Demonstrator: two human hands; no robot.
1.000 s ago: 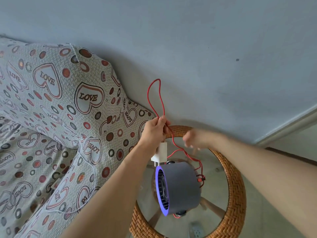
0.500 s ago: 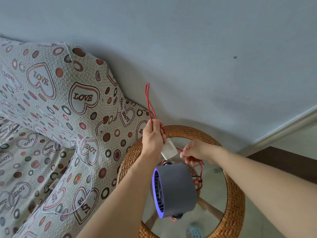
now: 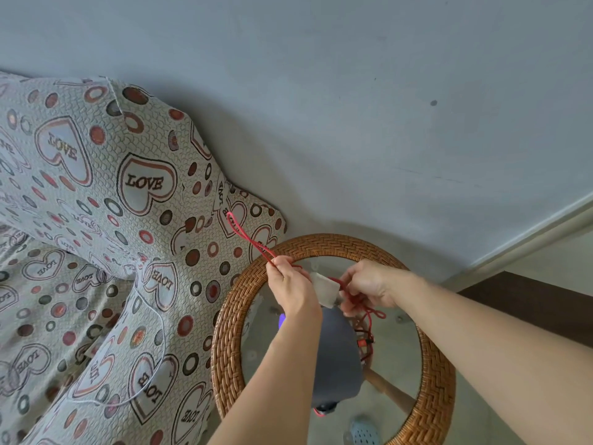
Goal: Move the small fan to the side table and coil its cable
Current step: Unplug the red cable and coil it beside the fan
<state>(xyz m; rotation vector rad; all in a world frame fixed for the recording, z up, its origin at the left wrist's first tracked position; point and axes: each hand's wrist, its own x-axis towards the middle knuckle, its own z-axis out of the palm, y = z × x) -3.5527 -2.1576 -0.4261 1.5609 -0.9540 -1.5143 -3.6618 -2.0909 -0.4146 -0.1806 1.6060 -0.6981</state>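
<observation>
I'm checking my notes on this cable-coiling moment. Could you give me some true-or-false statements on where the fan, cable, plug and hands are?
1. The grey drum-shaped fan stands on the round wicker-rimmed glass side table. True.
2. The left hand rests flat and holds nothing. False: it pinches a folded loop of the thin red cable.
3. The white plug adapter lies between the two hands. True.
4. The right hand is on the heart-patterned sofa cover. False: it is over the table, fingers in the red cable.
5. The cable is blue. False: it is red.
</observation>
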